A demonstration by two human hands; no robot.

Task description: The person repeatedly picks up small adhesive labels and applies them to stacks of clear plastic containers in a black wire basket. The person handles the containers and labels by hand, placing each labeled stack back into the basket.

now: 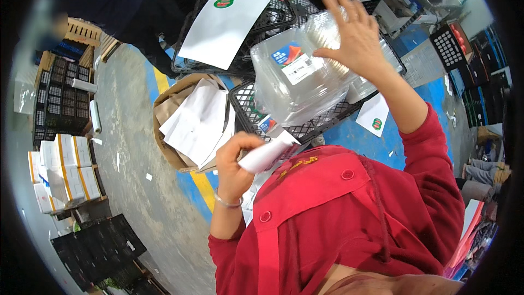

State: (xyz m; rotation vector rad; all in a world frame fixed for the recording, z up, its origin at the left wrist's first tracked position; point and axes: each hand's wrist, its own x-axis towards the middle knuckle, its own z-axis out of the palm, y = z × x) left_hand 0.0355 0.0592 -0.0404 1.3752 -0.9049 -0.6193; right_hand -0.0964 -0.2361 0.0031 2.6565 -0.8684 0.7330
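Observation:
My left hand is closed around a roll of labels, low in front of the red apron. From the roll's far end a printed label sticks out over the rim of a black plastic crate. Across the crate sits a stack of clear plastic containers, with a label in blue, orange and white on the upper face. My right hand, fingers spread, lies over the ridged clear packs at the far side of the stack. Whether its palm presses on them is hidden.
A cardboard box with loose white papers stands left of the crate. Beyond it, a white sheet lies on more black crates. A person in dark clothing is at upper left. White foam boxes are stacked far left.

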